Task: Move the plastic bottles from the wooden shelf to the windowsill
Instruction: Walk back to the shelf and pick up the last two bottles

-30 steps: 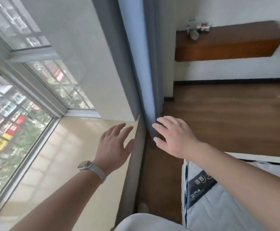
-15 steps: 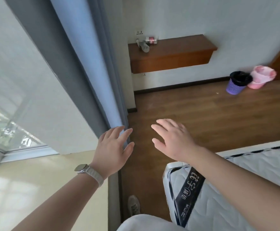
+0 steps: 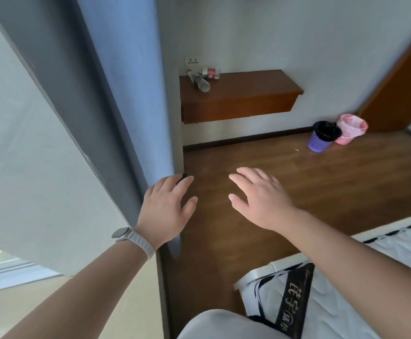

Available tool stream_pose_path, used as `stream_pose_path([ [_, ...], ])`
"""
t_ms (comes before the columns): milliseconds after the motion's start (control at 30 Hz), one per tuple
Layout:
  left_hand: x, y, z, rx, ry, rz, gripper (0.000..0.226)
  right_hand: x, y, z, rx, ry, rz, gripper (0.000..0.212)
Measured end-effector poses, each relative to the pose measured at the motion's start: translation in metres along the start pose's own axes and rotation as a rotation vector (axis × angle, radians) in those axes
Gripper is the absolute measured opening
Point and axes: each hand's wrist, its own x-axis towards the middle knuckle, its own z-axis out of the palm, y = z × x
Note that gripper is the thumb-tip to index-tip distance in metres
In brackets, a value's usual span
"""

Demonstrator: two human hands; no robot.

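Ahead, upper centre: plastic bottles (image 3: 203,78) lying at left end of wooden shelf (image 3: 243,94), open wood floor (image 3: 297,172) below, curtain (image 3: 126,81) edge left. Windowsill (image 3: 28,307) at lower left. Left hand (image 3: 166,210), right hand (image 3: 260,199) mid-frame, fingers spread, holding nothing.

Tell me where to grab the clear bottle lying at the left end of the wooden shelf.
Probably around its mid-body, coming down from above and the front. The clear bottle lies on its side on the wooden shelf, neck toward the wall and base toward the front edge, so its round flank is exposed. The red-labelled bottle lies close behind, crowding the neck end.
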Motion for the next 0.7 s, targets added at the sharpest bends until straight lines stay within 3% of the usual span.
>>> stream_pose_path([
  [367, 0.082, 0.001, 0.025, -0.076, -0.008, 0.043, 0.047, 0.056, 0.042, 0.018, 0.018, -0.075, 0.116, 0.058],
  [700, 0.215, 0.0, 0.066, 0.061, -0.123, 0.058, 0.051, 0.165, 0.114, 0.054, 0.076, -0.082, 0.14, 0.057],
])
